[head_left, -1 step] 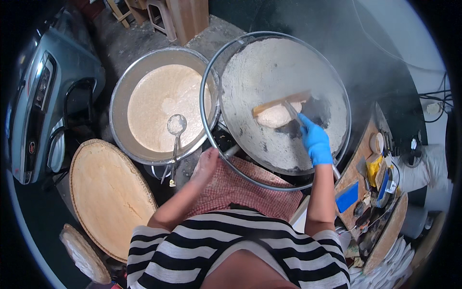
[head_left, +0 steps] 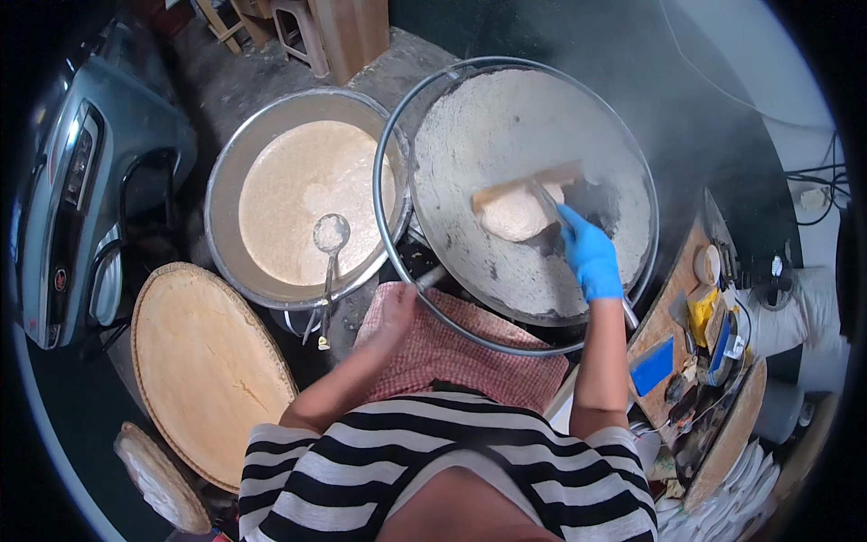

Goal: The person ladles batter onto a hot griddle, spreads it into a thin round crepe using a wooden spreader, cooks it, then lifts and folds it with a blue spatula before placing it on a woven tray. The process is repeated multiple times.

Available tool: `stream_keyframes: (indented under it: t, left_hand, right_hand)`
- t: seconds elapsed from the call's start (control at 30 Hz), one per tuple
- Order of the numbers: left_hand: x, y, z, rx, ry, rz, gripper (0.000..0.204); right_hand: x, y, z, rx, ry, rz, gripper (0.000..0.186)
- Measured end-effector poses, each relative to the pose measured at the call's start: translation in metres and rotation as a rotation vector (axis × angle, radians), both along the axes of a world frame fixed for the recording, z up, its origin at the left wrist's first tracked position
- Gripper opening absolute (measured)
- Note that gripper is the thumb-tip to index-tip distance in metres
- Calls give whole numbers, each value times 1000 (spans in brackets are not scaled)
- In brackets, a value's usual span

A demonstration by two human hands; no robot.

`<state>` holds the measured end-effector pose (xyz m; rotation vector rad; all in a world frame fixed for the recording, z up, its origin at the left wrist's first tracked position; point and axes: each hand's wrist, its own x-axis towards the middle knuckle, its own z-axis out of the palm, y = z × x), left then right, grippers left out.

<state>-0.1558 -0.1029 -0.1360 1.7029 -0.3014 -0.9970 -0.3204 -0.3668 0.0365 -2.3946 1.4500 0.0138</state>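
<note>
My right hand (head_left: 593, 260), in a blue glove, is closed around the handle of a wooden batter spreader (head_left: 526, 186). The spreader's blade lies across the round griddle (head_left: 479, 126), behind a lump of pale batter (head_left: 517, 215). A thin pale layer covers much of the griddle, with dark bare patches beside the lump. My bare left hand (head_left: 397, 312) is near the griddle's outer metal ring (head_left: 384, 203), above the checked apron; blur hides how its fingers are set. On the left stands a large metal pot (head_left: 226, 172) of batter, with a ladle (head_left: 331, 237) resting in it.
Steam rises over the griddle's far right. A wide round woven tray (head_left: 203, 370) with a pale flat surface lies at lower left, beside a grey-blue machine (head_left: 122, 144). At right, a cluttered board holds a blue scraper (head_left: 652, 369) and a yellow packet (head_left: 702, 312).
My left hand has moved slightly right and nearer to my body. The spreader has shifted a little farther away with my right hand, still against the batter lump.
</note>
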Motion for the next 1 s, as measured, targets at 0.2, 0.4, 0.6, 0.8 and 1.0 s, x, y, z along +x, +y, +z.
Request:
stream_keyframes:
  t: [0.2, 0.4, 0.6, 0.8, 1.0]
  left_hand:
    - [-28, -14, 3, -37, 17, 139, 23]
    - [60, -37, -1, -71, 343, 68, 22]
    - [96, -52, 3, -79, 256, 88, 27]
    - [20, 0, 6, -112, 363, 7, 25]
    - [-51, -3, 10, -11, 442, 189, 23]
  right_hand:
    - [15, 3, -26, -77, -148, 79, 39]
    - [-22, -16, -13, -51, -72, 85, 36]
    - [18, -5, -28, -60, -161, 108, 37]
    - [-25, -13, -1, -25, 92, 44, 37]
    - [10, 1, -27, -42, -158, 49, 36]
